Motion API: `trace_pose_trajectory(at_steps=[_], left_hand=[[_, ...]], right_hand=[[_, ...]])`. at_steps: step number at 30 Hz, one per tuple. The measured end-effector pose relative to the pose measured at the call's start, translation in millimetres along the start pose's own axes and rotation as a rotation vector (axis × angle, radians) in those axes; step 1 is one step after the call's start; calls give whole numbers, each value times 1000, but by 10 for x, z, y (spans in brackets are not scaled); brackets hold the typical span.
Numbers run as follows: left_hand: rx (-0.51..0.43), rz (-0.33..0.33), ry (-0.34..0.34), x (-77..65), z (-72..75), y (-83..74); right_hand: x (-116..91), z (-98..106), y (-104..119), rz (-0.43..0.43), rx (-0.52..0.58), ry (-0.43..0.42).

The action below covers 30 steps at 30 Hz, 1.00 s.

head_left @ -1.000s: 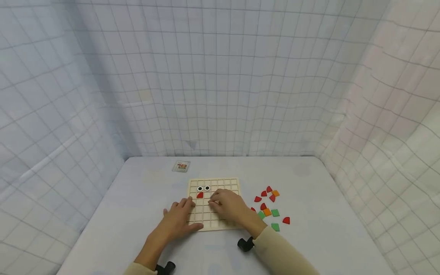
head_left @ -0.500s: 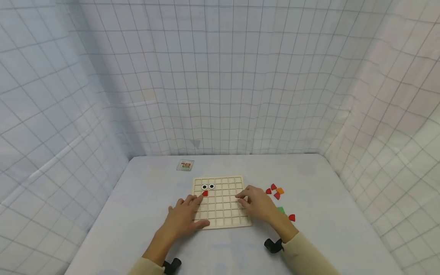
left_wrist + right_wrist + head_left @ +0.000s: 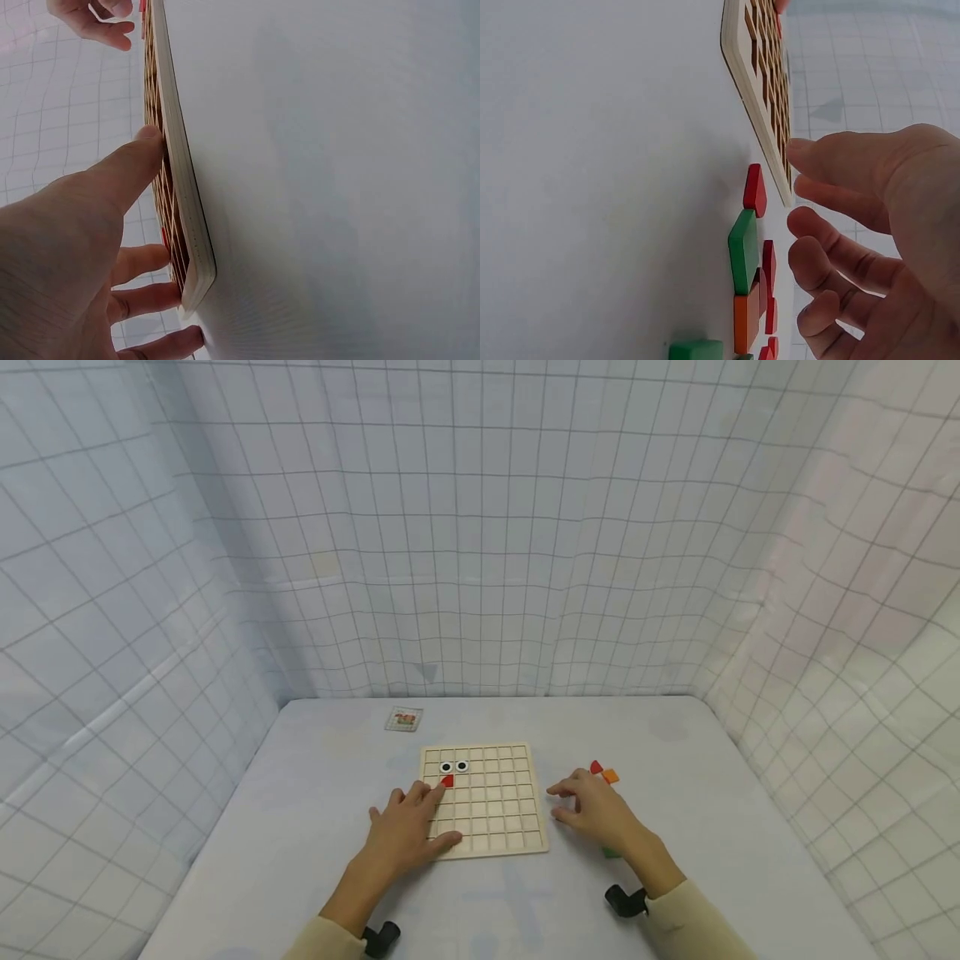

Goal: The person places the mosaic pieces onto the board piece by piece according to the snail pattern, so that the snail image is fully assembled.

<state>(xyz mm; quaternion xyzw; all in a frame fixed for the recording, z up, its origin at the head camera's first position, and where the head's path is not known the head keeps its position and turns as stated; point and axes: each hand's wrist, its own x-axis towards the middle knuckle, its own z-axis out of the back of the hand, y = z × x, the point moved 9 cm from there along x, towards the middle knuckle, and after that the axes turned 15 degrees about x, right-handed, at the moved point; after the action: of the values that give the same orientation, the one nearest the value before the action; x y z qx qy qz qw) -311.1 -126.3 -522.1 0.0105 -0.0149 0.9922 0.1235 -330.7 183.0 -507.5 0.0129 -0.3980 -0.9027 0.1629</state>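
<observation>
A pale wooden grid board (image 3: 495, 808) lies on the table in front of me. My left hand (image 3: 405, 833) rests at its left edge with fingers spread, the thumb on the near edge and a fingertip at a red quarter-circle piece (image 3: 447, 781). Just behind that piece are two round eye pieces (image 3: 462, 766). To the right of the board, my right hand (image 3: 597, 810) hovers, thumb and index finger apart with nothing between them. Under and beside it, the right wrist view has a red piece (image 3: 755, 192), a green piece (image 3: 743, 253) and an orange piece (image 3: 745, 322).
A small picture card (image 3: 404, 719) in clear wrapping lies behind the board, to the left. Several loose pieces are partly hidden by the right hand; an orange piece (image 3: 611, 775) shows beyond it. A grid-patterned curtain (image 3: 480, 543) encloses the table's back and sides.
My right hand has moved off the board's middle to the right, over the loose pieces. The left hand stays at the board's left edge. The head view has shifted slightly.
</observation>
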Motion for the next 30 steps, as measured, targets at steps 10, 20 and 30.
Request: trace_pose_trajectory(at_steps=[10, 20, 30], left_hand=[[16, 1, -12, -26, -19, -20], [17, -5, -26, -36, -19, -21], [-3, -34, -39, -61, 8, 4]], right_hand=[[-74, -53, -169, -20, -8, 57], [-62, -60, -173, -12, 38, 68], [-14, -51, -175, -47, 86, 61]])
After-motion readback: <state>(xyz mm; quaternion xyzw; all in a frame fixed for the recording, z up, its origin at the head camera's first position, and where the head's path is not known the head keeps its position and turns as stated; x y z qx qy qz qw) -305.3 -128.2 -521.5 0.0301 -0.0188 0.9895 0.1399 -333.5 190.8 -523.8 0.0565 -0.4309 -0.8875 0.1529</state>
